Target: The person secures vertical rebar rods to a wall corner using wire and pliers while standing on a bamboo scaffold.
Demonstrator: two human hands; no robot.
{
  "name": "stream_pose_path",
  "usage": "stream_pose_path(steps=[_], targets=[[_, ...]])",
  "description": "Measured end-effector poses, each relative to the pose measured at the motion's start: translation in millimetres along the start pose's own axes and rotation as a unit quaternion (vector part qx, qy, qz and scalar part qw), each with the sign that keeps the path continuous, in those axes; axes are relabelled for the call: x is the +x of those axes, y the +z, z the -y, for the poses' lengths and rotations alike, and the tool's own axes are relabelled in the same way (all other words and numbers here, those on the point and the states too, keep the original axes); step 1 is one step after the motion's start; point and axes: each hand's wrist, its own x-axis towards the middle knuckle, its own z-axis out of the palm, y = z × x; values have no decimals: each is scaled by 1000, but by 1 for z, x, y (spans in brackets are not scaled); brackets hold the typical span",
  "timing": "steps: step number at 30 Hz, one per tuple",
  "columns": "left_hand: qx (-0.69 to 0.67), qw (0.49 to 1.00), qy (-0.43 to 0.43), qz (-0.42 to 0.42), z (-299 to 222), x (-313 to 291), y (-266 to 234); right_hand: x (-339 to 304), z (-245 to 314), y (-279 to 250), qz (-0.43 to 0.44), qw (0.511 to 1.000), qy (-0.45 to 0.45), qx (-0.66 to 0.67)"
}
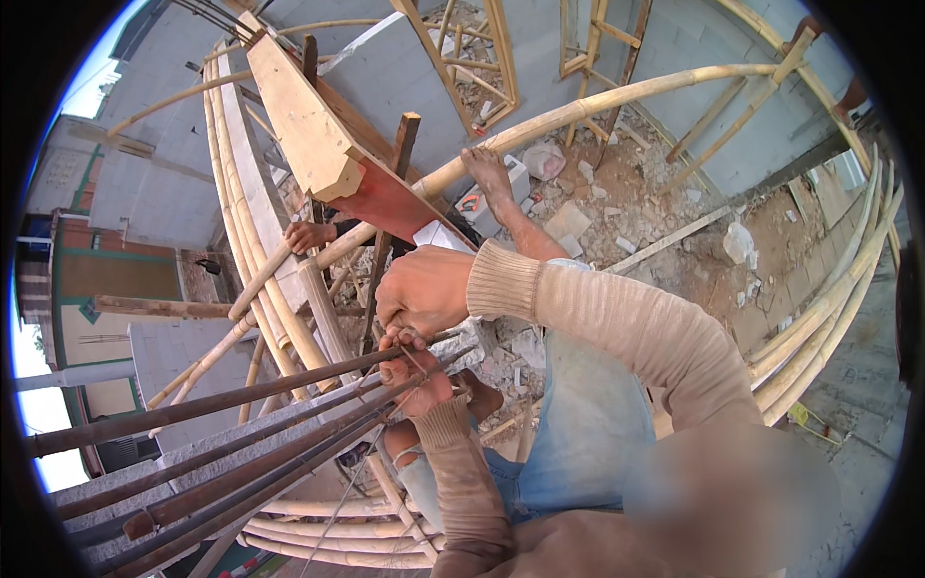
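Several long rusty steel rods [231, 397] come in from the left and meet at my hands. My left hand [424, 383] is closed around the rods near their right ends, its fingers curled up by the top rod. A thin wire [332, 525] hangs down from the rods beside it. Just above, my right hand [424, 287] is closed with knuckles up, almost touching the left fingertips. What sits in its fingers is hidden. My bare foot [489, 175] rests on a thick bamboo pole [568, 99].
Another person's hand [308, 237] grips a bamboo piece at left. A wooden formwork beam [303, 125] slants beyond my hands. Bamboo poles [829, 313] curve along the right. Rubble [568, 222] covers the ground below, between grey block walls [655, 48].
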Motion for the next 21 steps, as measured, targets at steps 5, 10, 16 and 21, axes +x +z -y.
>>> stream_pose_path(steps=[5,10,16,21], targets=[[34,999,-13,-3,8,-1,-1,-28,-8,-8,-194,953,-93,-212],[17,1000,-13,-5,-3,-2,-10,-141,29,18,-468,847,57,-247],[-3,1000,-10,10,8,5,2,-390,73,199,-308,633,662,-259],[7,999,-40,2,4,5,-9,-443,126,298,-322,558,758,-106]])
